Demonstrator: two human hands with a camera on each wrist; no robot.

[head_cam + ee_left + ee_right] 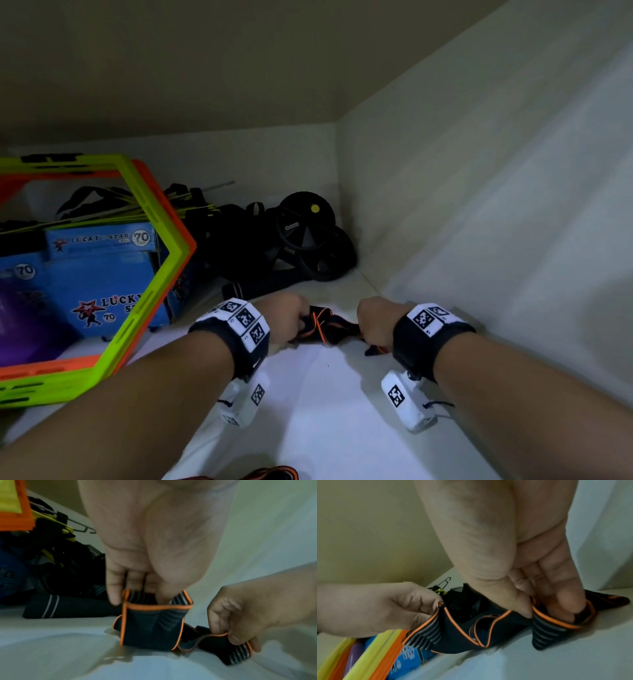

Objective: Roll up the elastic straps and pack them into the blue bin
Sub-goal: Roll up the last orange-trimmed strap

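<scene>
A dark elastic strap (329, 325) with orange edging lies loosely folded on the white shelf (325, 394). My left hand (301, 322) pinches its left end, lifting an upright fold (150, 626) off the shelf. My right hand (363, 334) pinches the other, grey-striped end (556, 631), thumb on one side and fingers inside the fold. In the right wrist view the strap (453, 632) sags between the two hands. A blue "Lucky Star" box (102, 274) stands to the left, partly behind hexagonal frames. A second orange-edged strap (274, 474) shows at the bottom edge.
Green and orange hexagon frames (150, 267) lean against the blue box. Black wheeled exercise rollers (308, 236) and tangled black straps fill the back corner. A black rolled piece with white stripes (68, 607) lies just behind my left hand. A white wall (479, 205) closes the right side.
</scene>
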